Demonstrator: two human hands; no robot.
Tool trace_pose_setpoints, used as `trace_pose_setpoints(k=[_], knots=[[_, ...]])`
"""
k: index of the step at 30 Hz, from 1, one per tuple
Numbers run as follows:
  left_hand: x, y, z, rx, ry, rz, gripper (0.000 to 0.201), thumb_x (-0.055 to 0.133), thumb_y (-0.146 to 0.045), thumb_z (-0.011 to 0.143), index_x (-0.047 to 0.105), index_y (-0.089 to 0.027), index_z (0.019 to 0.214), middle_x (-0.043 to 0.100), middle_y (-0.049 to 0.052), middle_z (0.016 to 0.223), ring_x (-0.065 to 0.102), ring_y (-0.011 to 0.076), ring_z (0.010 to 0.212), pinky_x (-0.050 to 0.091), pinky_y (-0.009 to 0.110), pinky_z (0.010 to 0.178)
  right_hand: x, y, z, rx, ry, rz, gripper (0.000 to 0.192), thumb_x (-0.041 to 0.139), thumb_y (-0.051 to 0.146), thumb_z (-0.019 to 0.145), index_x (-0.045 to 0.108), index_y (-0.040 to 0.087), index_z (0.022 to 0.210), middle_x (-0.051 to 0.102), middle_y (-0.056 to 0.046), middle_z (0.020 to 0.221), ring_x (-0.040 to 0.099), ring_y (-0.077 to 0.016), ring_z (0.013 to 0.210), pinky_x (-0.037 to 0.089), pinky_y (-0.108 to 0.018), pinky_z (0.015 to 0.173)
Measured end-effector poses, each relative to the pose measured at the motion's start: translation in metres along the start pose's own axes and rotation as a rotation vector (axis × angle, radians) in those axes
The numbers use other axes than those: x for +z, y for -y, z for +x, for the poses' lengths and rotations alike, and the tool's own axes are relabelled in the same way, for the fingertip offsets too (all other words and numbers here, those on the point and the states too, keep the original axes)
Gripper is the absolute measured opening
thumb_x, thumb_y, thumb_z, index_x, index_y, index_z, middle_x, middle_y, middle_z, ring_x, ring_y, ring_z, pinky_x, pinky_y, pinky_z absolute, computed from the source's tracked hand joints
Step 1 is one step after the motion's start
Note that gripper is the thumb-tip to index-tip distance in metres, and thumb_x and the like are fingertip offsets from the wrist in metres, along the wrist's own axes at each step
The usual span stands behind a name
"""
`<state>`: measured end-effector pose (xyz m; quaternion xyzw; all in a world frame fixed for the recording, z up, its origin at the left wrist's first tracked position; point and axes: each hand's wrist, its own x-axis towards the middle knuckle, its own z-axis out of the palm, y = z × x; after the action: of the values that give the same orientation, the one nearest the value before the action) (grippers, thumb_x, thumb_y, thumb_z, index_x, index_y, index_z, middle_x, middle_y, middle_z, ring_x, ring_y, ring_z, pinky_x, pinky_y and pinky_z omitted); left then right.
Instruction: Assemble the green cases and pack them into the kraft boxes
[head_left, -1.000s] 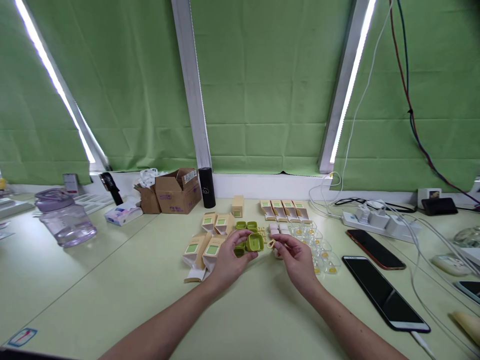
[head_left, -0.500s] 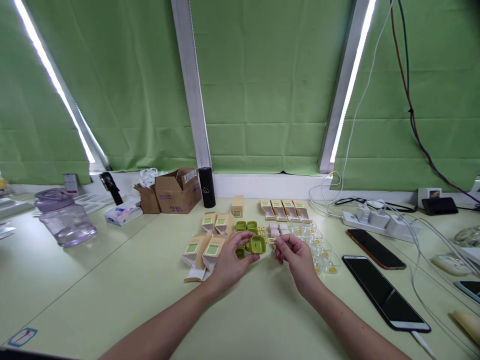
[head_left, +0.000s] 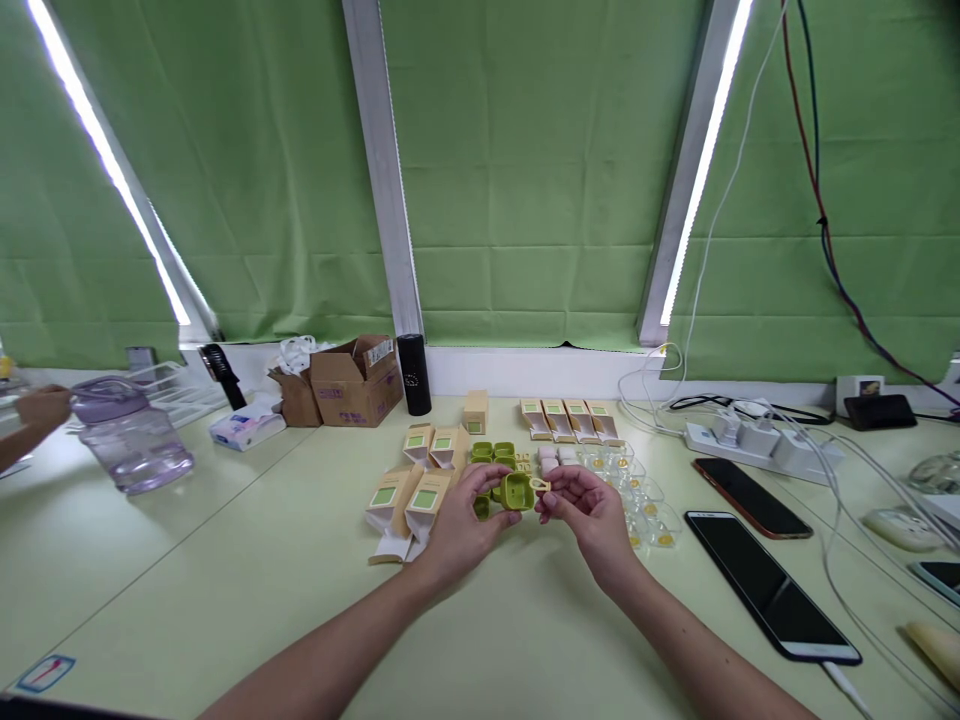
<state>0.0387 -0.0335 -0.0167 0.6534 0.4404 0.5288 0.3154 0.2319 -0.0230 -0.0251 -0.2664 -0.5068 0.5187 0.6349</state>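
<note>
Green blinds [head_left: 540, 180], boxes' [head_left: 424, 498] labels probably unreadable

Smooth, matt green plastic on the little case [head_left: 516, 491], and the table [head_left: 225, 560] under it shows a pale satin sheen. Plain brown corrugated cardboard on the open box [head_left: 352, 380]; glossy black glass on the phone [head_left: 765, 580], clear purple-tinted plastic on the jug [head_left: 131, 440].
</note>
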Motion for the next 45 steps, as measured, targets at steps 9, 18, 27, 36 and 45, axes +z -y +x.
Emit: trace_pose_setpoints(k=[9, 18, 27, 36, 45], knots=[[0.001, -0.005, -0.001, 0.05, 0.044, 0.037, 0.046, 0.082, -0.009, 0.074, 0.073, -0.026, 0.116, 0.067, 0.007, 0.126, 0.065, 0.0264, 0.121, 0.053, 0.046, 0.112, 0.0, 0.0, -0.006, -0.095, 0.038, -0.136, 0.021, 0.08, 0.041, 0.09, 0.075, 0.023, 0.101, 0.068, -0.001, 0.076, 0.066, -0.0168, 0.067, 0.057, -0.03, 0.06], [0.0, -0.005, -0.003, 0.107, 0.1, 0.068, 0.047, 0.08, -0.007, 0.078, 0.071, -0.027, 0.119, 0.063, 0.007, 0.127, 0.063, 0.0263, 0.121, 0.053, 0.048, 0.11, -0.001, -0.001, -0.011, -0.262, 0.076, -0.461, 0.013, 0.068, 0.027, 0.096, 0.076, 0.024, 0.106, 0.075, -0.004, 0.087, 0.07, -0.0192, 0.076, 0.059, -0.032, 0.07], [0.0, -0.006, -0.004, 0.205, 0.122, 0.119, 0.047, 0.081, -0.008, 0.08, 0.071, -0.029, 0.122, 0.062, 0.007, 0.125, 0.062, 0.0265, 0.12, 0.056, 0.045, 0.104, -0.006, 0.004, -0.008, -0.788, 0.117, -0.905, 0.021, 0.06, 0.013, 0.099, 0.072, 0.024, 0.112, 0.07, -0.008, 0.097, 0.068, -0.023, 0.088, 0.056, -0.036, 0.071], [0.0, -0.002, -0.005, 0.261, 0.12, 0.151, 0.049, 0.081, -0.008, 0.08, 0.072, -0.029, 0.123, 0.062, 0.008, 0.125, 0.062, 0.0272, 0.12, 0.058, 0.044, 0.103, -0.006, 0.003, -0.006, -0.911, 0.138, -1.109, 0.016, 0.058, 0.01, 0.1, 0.069, 0.02, 0.106, 0.064, -0.006, 0.084, 0.057, -0.0212, 0.077, 0.043, -0.034, 0.065], [-0.001, 0.001, -0.006, 0.288, 0.12, 0.174, 0.049, 0.084, -0.012, 0.08, 0.074, -0.03, 0.124, 0.063, 0.008, 0.125, 0.062, 0.0281, 0.122, 0.056, 0.044, 0.105, -0.006, 0.003, -0.006, -0.947, 0.143, -1.144, 0.014, 0.056, 0.012, 0.101, 0.068, 0.02, 0.1, 0.062, -0.005, 0.078, 0.051, -0.0216, 0.073, 0.036, -0.035, 0.064]])
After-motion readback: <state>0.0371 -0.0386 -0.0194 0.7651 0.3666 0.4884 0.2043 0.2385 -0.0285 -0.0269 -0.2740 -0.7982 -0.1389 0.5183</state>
